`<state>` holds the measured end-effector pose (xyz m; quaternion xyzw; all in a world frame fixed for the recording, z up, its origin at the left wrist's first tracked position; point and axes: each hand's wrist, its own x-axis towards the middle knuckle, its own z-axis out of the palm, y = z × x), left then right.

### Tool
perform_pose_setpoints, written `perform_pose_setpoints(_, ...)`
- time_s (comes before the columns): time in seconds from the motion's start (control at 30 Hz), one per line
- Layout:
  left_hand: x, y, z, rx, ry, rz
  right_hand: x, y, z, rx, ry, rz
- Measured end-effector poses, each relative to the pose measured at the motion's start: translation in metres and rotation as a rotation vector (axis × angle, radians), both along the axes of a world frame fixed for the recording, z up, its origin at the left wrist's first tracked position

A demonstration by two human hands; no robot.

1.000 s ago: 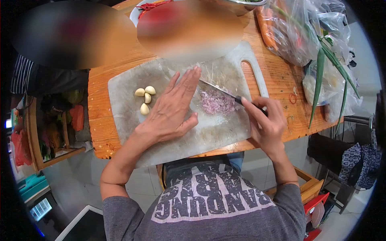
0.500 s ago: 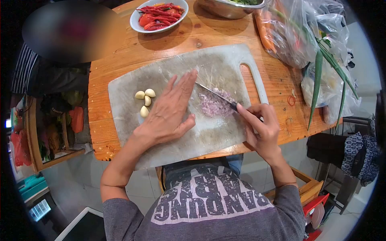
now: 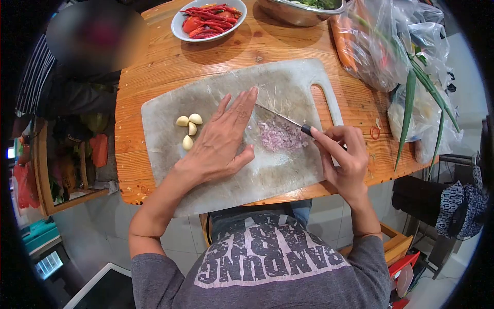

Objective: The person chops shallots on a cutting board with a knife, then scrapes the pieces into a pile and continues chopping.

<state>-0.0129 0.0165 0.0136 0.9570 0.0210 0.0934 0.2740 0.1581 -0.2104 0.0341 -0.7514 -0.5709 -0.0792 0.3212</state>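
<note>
My right hand is closed around the dark handle of a knife. Its thin blade points up and left over the cutting board, and its tip is close to the fingertips of my left hand. That left hand is held flat above the board with the fingers stretched out; whether it touches the blade is hard to see. Finely chopped shallot lies in a heap below the blade. To the left of my left hand are several peeled garlic cloves.
A white bowl of red chilies and tomatoes stands at the back beside a metal bowl of greens. Plastic bags with carrots and scallions fill the right side. A person is at the left.
My right hand and the knife handle have shifted slightly right. My left hand stays flat in nearly the same place, and the whole view has moved a little.
</note>
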Motion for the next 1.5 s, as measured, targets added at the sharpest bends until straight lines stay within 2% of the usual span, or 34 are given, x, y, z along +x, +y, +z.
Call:
perform_pose_setpoints(0.17, 0.002, 0.001, 0.002, -0.009, 0.009, 0.0, -0.008, -0.008, -0.001, -0.006, -0.02, 0.019)
perform_pose_setpoints(0.3, 0.0, 0.002, 0.004, 0.013, 0.021, 0.003, -0.006, -0.006, -0.007, -0.01, 0.101, -0.006)
perform_pose_setpoints(0.4, 0.0, -0.002, 0.001, -0.004, 0.029, 0.001, -0.017, -0.011, 0.003, -0.003, 0.043, 0.019)
perform_pose_setpoints(0.43, -0.002, -0.002, 0.0, -0.009, 0.035, 0.001, -0.012, -0.007, -0.01, -0.005, 0.039, 0.026)
perform_pose_setpoints(0.57, -0.001, -0.001, 0.0, -0.019, 0.032, 0.009, -0.013, -0.007, 0.005, 0.035, 0.049, 0.039)
perform_pose_setpoints(0.67, -0.001, 0.0, 0.002, -0.036, 0.032, -0.005, -0.009, -0.006, -0.005, -0.016, 0.102, 0.054)
perform_pose_setpoints(0.77, 0.002, 0.0, 0.0, -0.039, 0.036, -0.021, -0.006, -0.008, 0.017, -0.005, -0.031, -0.008)
perform_pose_setpoints(0.87, 0.004, -0.001, -0.003, -0.012, 0.015, -0.045, 0.015, -0.005, -0.01, 0.014, 0.075, -0.017)
perform_pose_setpoints(1.2, 0.001, -0.005, -0.003, -0.048, 0.028, -0.075, -0.002, -0.019, 0.015, -0.06, -0.004, -0.05)
perform_pose_setpoints(1.3, 0.002, -0.002, -0.003, -0.021, 0.043, -0.065, -0.004, -0.02, -0.004, -0.025, 0.048, -0.026)
perform_pose_setpoints(1.4, 0.002, -0.005, -0.004, -0.063, 0.018, -0.088, -0.013, -0.025, 0.009, -0.025, -0.081, -0.042)
perform_pose_setpoints(1.5, 0.0, -0.002, -0.004, -0.033, 0.003, -0.076, -0.007, -0.024, -0.002, -0.032, -0.046, -0.04)
